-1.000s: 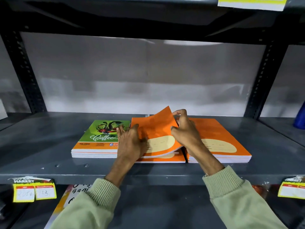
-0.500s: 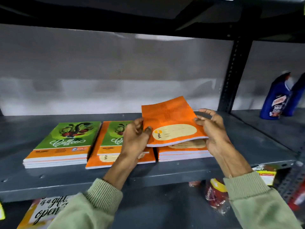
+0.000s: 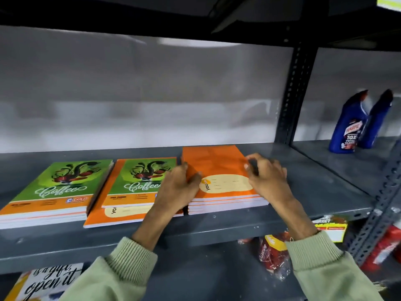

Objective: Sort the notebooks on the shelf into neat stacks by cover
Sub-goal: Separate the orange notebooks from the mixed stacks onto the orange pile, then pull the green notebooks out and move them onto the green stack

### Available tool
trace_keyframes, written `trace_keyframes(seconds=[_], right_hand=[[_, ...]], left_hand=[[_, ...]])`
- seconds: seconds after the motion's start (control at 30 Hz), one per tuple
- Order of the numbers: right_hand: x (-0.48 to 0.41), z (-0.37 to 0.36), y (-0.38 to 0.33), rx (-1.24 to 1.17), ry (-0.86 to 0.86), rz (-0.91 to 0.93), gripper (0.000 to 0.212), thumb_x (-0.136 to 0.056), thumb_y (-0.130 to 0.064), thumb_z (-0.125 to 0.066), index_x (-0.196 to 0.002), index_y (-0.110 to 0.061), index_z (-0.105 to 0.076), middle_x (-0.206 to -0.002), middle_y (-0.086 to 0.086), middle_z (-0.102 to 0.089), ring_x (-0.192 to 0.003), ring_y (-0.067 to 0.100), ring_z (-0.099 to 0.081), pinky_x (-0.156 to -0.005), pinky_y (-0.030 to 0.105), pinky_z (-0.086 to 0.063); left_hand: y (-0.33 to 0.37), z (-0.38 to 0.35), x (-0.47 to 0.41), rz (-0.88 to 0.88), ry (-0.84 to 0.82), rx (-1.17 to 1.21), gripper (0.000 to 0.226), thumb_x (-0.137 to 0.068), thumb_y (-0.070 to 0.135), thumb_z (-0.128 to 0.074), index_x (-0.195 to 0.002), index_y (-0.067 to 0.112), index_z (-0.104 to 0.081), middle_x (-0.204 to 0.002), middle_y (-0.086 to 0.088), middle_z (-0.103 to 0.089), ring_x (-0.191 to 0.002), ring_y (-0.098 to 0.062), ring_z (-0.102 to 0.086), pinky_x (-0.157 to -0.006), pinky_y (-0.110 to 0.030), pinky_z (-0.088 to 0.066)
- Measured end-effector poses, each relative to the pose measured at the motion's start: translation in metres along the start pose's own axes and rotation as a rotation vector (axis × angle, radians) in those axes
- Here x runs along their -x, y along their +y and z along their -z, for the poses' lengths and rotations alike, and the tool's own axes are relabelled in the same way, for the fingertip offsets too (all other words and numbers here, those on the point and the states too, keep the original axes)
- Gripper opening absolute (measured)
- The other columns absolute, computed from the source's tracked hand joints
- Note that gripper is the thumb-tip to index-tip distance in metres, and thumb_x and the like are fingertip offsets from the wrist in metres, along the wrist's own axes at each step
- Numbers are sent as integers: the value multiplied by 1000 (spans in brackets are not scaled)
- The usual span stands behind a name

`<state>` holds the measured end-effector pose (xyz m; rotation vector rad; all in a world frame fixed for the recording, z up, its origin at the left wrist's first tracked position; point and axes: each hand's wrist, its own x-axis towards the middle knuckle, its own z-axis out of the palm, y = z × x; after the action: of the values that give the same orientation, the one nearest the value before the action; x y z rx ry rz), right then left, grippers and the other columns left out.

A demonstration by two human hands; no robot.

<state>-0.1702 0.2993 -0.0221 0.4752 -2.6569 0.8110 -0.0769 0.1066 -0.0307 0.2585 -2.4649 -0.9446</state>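
Observation:
Three piles of notebooks lie on the grey shelf [image 3: 217, 227]. At the left is a stack with a green "Coffee" cover [image 3: 56, 185]. In the middle, a green Coffee notebook [image 3: 141, 181] lies on an orange notebook [image 3: 121, 216]. At the right is a stack of orange notebooks [image 3: 217, 164], its top one lying flat. My left hand [image 3: 178, 190] holds that top notebook's left edge, thumb on the cover. My right hand [image 3: 269, 179] is at the stack's right edge with fingers spread and blurred.
Two blue cleaner bottles [image 3: 347, 127] stand in the bay to the right, past a perforated upright post [image 3: 290, 94]. Red packets [image 3: 273, 255] and a printed book [image 3: 47, 281] lie on the shelf below. A yellow price tag [image 3: 329, 229] hangs on the shelf's front edge.
The orange notebook I held tilted in the air with both hands now lies flat on the right orange stack. My right hand's grip has loosened. The view has shifted right.

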Motion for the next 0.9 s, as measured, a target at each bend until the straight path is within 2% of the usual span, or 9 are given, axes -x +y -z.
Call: trace_keyframes(seconds=[0.07,0.13,0.23,0.33,0.43,0.57,0.67,0.77,0.9], right_hand=[[4,4,-15,-29,108,90,30,-98,-32,-50,-124,-20,-59,-112,7,-67,-124,32,-47,-102,46,-33],[8,4,-42,-191,120,176,31,-98,-33,-50,-126,-23,-59,-118,6,-68,-123,29,-52,-102,43,-41],[14,-5,-87,-387,54,320,26,-97,-29,-54,-120,-21,-63,-104,0,-77,-89,12,-69,-87,26,-51],[20,-24,-126,-363,-25,462,24,-96,-22,-55,-117,-14,-64,-72,-2,-74,-61,9,-62,-62,16,-43],[24,-51,-156,-145,-124,450,33,-97,-26,-51,-126,-11,-55,-86,12,-73,-91,30,-65,-76,32,-51],[32,-77,-175,139,-260,286,47,-93,-20,-59,-134,-5,-41,-127,21,-60,-122,40,-51,-100,44,-44],[33,-86,-180,156,-320,208,54,-93,-13,-57,-140,-5,-31,-122,19,-64,-125,43,-44,-104,49,-37],[37,-88,-186,61,-322,161,52,-98,-26,-50,-139,-6,-26,-120,17,-64,-125,42,-40,-105,52,-31],[43,-80,-189,-126,-223,143,37,-97,-30,-52,-123,-12,-32,-111,11,-66,-117,34,-48,-102,47,-34]], left_hand=[[-3,9,1,-3,10,-11,33,-95,45,-47,-96,16,-63,-82,7,-67,-74,-13,-64,-59,-21,-47],[-16,26,3,1,111,-140,37,-96,47,-42,-96,15,-59,-82,-1,-66,-83,-24,-65,-60,-25,-44],[-40,56,6,104,242,-461,48,-94,45,-45,-107,1,-56,-108,-25,-64,-111,-41,-54,-92,-45,-41],[-59,76,11,173,178,-649,55,-94,47,-43,-112,-3,-56,-123,-29,-59,-127,-42,-45,-113,-50,-24],[-72,82,16,183,101,-679,50,-96,48,-37,-100,6,-64,-122,-23,-62,-127,-37,-46,-116,-47,-17],[-75,80,18,187,132,-543,35,-96,38,-46,-92,6,-61,-107,-23,-67,-120,-37,-53,-117,-47,-20],[-76,82,19,138,169,-367,20,-89,19,-59,-100,2,-58,-108,-27,-64,-116,-40,-52,-109,-44,-31],[-80,90,23,62,258,-140,40,-79,0,-61,-118,4,-56,-102,-20,-65,-103,-38,-56,-88,-41,-44],[-85,103,24,42,359,194,57,-81,-11,-57,-133,11,-54,-102,3,-73,-88,-8,-69,-76,-18,-56]])
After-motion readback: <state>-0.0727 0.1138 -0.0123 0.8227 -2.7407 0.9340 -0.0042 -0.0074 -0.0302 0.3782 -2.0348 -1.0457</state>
